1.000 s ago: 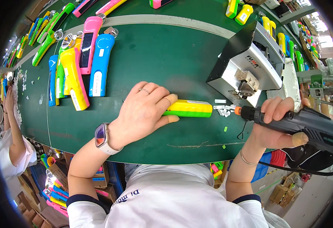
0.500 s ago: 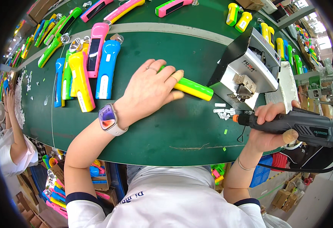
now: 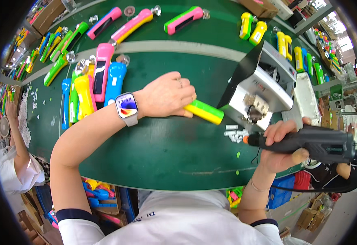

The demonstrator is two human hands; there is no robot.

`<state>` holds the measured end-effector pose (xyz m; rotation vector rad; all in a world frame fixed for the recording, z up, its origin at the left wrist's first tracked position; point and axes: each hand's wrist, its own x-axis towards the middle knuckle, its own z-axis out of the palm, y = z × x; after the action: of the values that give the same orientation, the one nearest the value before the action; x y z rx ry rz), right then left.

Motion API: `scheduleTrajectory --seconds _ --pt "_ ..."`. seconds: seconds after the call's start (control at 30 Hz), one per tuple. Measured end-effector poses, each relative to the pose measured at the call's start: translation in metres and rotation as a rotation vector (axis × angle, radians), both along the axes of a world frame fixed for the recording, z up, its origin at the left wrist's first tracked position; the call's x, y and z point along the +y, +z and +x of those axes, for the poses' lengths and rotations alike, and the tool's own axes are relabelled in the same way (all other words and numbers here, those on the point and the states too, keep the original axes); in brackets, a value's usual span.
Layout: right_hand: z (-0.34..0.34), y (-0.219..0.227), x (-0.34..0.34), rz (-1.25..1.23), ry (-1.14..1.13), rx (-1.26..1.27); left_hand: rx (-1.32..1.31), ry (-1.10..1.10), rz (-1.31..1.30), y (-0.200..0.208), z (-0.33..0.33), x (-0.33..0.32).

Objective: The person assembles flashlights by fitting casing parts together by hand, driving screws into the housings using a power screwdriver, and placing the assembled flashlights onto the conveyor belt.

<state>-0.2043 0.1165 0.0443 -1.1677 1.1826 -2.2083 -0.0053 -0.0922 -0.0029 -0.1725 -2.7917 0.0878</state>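
My left hand (image 3: pixel 168 96), back up and fingers curled, grips a green and yellow flashlight (image 3: pixel 205 112) lying on the green table. Only the flashlight's handle end shows; my hand covers the rest. My right hand (image 3: pixel 279 143) is wrapped around a black electric screwdriver (image 3: pixel 323 143), held level. The screwdriver's orange tip points left, beside a small pile of white pieces (image 3: pixel 236 134). Just beyond the flashlight stands a silver and black tabletop machine (image 3: pixel 264 92). Left of my left hand stands a group of flashlights, among them a blue one (image 3: pixel 115 79) and a pink one (image 3: pixel 103 71).
More flashlights lie along the far strip, such as a pink and green one (image 3: pixel 182 20) and a yellow pair (image 3: pixel 258 32). A white foam block (image 3: pixel 306 98) stands beside the machine. At far left another person's arm (image 3: pixel 17 134) reaches in. Below the table is a blue crate (image 3: pixel 281 192).
The view has tilted, so the table's things sit lower in it. My left forearm has swung outward and its fingers have shifted on the flashlight. My right hand keeps its hold on the screwdriver.
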Motion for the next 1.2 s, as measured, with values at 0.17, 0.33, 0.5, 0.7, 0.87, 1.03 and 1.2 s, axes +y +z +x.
scheduleTrajectory --seconds 0.17,0.33,0.5,0.7,0.87,1.03,1.2 --pt "0.008 -0.005 0.007 0.012 -0.038 0.008 0.233 0.078 -0.422 0.016 -0.053 -0.060" --pt "0.018 0.001 0.013 0.002 -0.019 -0.011 0.239 1.158 0.528 -0.024 -0.083 -0.126" --pt "0.007 0.009 0.009 -0.154 -0.001 0.036 0.857 1.023 0.275 -0.023 -0.074 -0.121" --pt "-0.013 0.031 -0.021 -0.388 0.196 0.076 0.477 0.392 0.281 0.053 -0.030 0.000" --pt "-0.024 0.021 -0.046 -0.108 0.151 0.068 -0.162 0.083 0.620 0.016 -0.002 0.071" --pt "-0.016 0.029 -0.048 0.049 0.127 -0.047 -0.027 0.299 0.397 0.006 0.002 0.091" --pt "0.013 0.002 -0.034 -0.293 0.518 -0.135 -0.092 0.296 0.509 0.000 0.004 0.092"
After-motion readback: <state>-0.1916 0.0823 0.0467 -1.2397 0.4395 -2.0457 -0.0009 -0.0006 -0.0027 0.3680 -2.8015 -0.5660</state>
